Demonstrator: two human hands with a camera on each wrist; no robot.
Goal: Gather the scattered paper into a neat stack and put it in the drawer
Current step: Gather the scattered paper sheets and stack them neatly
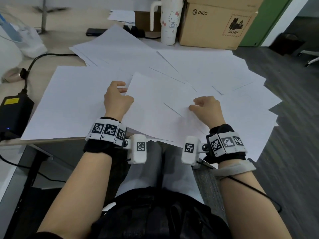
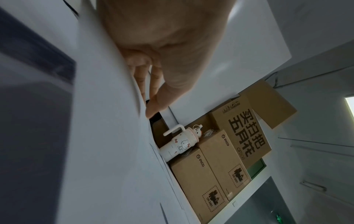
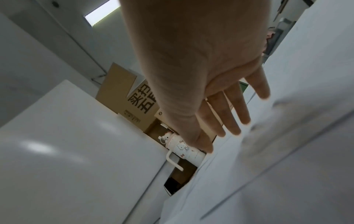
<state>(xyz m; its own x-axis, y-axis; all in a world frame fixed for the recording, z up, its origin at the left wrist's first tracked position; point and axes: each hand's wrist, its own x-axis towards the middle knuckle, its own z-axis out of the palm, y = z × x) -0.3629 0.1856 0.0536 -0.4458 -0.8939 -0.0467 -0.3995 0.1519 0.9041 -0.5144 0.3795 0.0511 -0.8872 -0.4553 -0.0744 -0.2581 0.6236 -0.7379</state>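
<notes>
Several white paper sheets lie fanned across the desk, some hanging over its front and right edges. The top sheet lies in front of me. My left hand pinches that sheet's left edge, thumb on top and fingers tucked under; the left wrist view shows the left hand closed against the paper. My right hand rests on the sheets further right. In the right wrist view the right hand has straight fingers whose tips touch the paper. No drawer is in view.
A Hello Kitty tumbler and a PICO cardboard box stand at the desk's back. A black power brick with its cable sits at the left edge. A plastic bag lies far left. Grey floor is to the right.
</notes>
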